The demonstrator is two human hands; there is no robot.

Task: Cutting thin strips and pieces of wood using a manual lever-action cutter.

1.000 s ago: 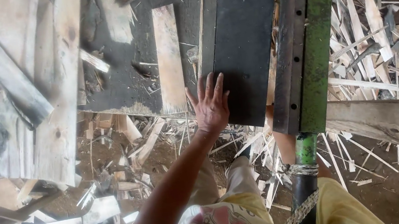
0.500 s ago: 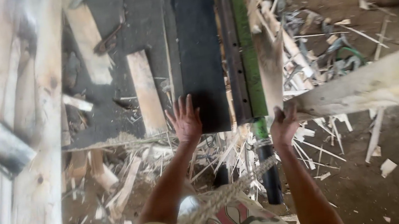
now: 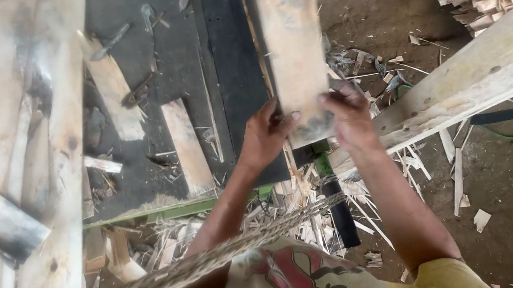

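Both hands are gripping the near end of a wooden board (image 3: 292, 47), left hand (image 3: 264, 137) at seven o'clock, right hand (image 3: 351, 117) at five. Board lying over the dark machine table (image 3: 233, 68), judged stiff, light, splintery.

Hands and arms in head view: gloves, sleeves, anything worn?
Both bare. No gloves on the left hand or right hand, and no watch or bands visible. Forearms are uncovered up to short yellow sleeves of a shirt with a red-and-black print.
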